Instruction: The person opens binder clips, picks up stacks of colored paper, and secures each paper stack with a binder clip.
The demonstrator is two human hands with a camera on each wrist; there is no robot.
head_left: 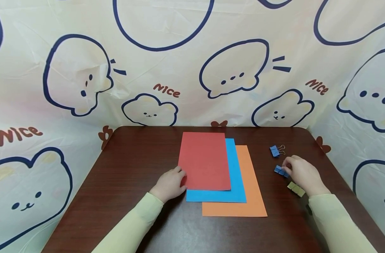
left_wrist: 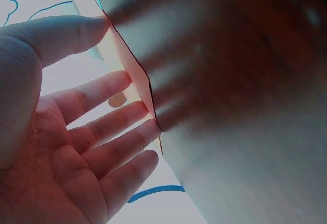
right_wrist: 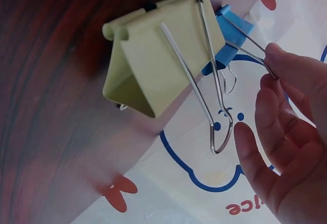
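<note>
A red sheet of paper (head_left: 205,161) lies on top of a blue sheet (head_left: 238,175) and an orange sheet (head_left: 252,196), fanned in steps. My left hand (head_left: 168,184) touches the red sheet's lower left edge. In the left wrist view its thumb and fingertips meet the paper edge, with the fingers (left_wrist: 115,147) nearly straight. Over at the right, my right hand (head_left: 303,174) pinches a wire handle of a blue binder clip (head_left: 278,170). Close beside that clip is a yellow-green binder clip (right_wrist: 168,50), its handle sticking out.
Another blue binder clip (head_left: 275,151) lies farther back. A small dark object (head_left: 308,209), partly hidden, sits beside the right sleeve. The brown table (head_left: 132,158) is bordered by a patterned cloth (head_left: 189,70) at the back and sides.
</note>
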